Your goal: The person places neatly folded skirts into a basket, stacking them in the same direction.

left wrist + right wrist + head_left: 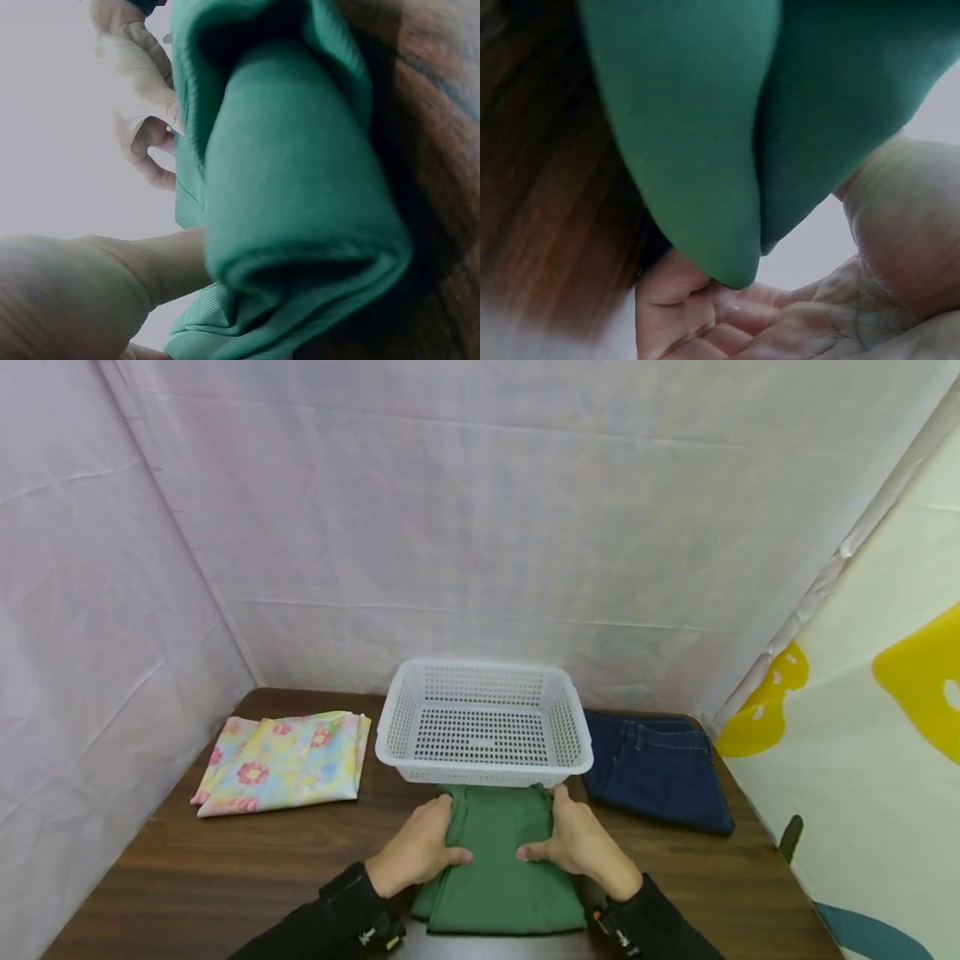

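A folded green garment (pixel 510 860) lies at the near middle of the table, its far edge at the front of a white basket. My left hand (pixel 420 847) grips its left side, thumb on top. On the right side my right hand (pixel 577 839) holds it the same way. The left wrist view shows the thick rolled layers of the green garment (pixel 300 165) from the side. In the right wrist view the fingers (pixel 675 285) curl under its folded edge. Part of the fingers is hidden by the fabric.
The white perforated basket (pixel 480 778) stands at the back middle of the brown wooden table (pixel 300 852). To its left lies a folded floral cloth (pixel 292 764), to its right folded dark blue jeans (pixel 660 772). White sheet walls (pixel 480 527) enclose the table's back and sides.
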Tool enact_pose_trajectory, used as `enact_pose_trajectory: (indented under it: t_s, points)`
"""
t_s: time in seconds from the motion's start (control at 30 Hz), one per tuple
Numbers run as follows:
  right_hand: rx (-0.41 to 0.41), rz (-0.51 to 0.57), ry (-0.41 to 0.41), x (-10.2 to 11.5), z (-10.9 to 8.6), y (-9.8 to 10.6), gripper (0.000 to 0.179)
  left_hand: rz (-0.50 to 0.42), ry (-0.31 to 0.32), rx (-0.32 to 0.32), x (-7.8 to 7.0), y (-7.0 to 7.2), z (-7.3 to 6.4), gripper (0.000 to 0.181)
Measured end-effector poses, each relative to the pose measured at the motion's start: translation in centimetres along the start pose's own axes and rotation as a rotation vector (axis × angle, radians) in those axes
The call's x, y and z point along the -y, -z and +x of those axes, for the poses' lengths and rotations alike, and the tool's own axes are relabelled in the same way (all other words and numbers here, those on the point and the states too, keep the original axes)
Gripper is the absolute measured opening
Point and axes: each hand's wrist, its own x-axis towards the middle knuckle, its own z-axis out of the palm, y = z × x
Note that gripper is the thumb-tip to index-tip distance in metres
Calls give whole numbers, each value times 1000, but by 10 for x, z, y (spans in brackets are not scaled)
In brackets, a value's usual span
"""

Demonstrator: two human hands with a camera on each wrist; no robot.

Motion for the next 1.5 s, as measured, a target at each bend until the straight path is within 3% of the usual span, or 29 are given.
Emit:
enact_pose_trajectory:
  t_s: [0.2,0.37,0.57,0.8,1.07,1.2,1.5]
  points:
    - [34,15,2,1,2,3,104,-22,39,25,-2,3,1,94]
    - [94,98,25,0,2,10,95,-22,72,66,-4,5,2,86]
    - [134,150,91,1,1,16,87,-9,22,54,-5,8,0,78]
    - [134,169,136,7,-5,26,90,-1,-34,17,-12,13,-7,71]
    - [147,222,162,12,-12,41,88,-40,-109,-18,-23,26,-16,31]
    - [149,228,150,15,-16,50,88,-54,-130,-26,-27,35,-22,28]
    - [216,433,191,20,-22,71,86,-113,-181,-74,-34,50,-28,26]
